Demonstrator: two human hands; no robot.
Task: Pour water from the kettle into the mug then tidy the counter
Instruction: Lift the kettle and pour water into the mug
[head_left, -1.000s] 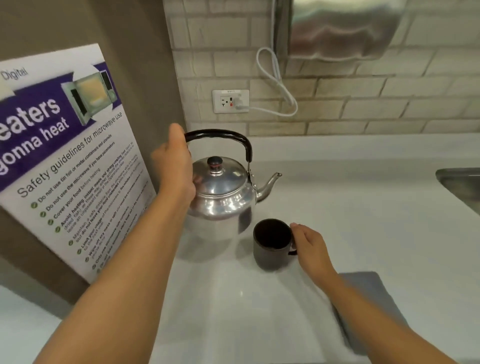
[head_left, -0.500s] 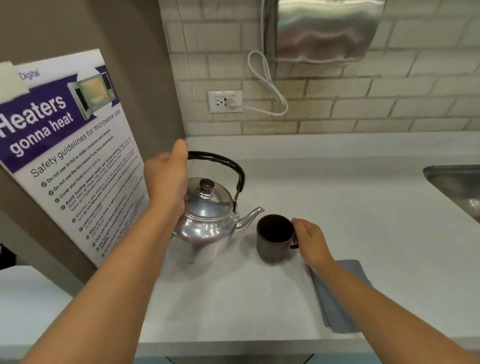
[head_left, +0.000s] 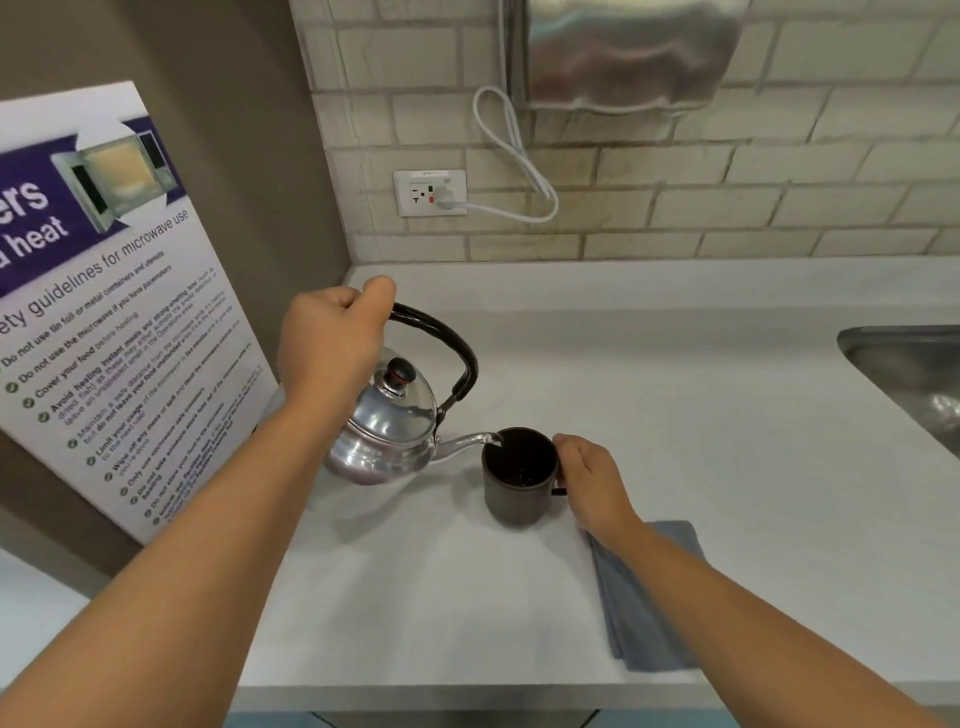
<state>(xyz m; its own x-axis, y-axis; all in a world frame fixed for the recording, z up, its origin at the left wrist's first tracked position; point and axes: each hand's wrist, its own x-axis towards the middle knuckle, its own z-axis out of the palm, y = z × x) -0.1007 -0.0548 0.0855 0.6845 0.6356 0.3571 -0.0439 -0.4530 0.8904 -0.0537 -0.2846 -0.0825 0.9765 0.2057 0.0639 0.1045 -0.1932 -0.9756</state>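
Pouring step: I judged the pour just begun; kettle (head_left: 387, 431) hung tilted, spout tip over the mug (head_left: 521, 475) rim at its 9 o'clock.
Left hand: left hand (head_left: 332, 345) was clenched round the black handle's rear end, I reckon to tip the spout down.
Right hand: right hand (head_left: 592, 480) clasped the mug's handle at 3 o'clock, likely steadying it.
Mug: dark, upright on the counter (head_left: 701, 415).
Kettle look: polished metal, lid seated, dark red-ringed knob.
Cloth: grey cloth (head_left: 644, 613) lay at the mug's 5 o'clock, under my forearm.
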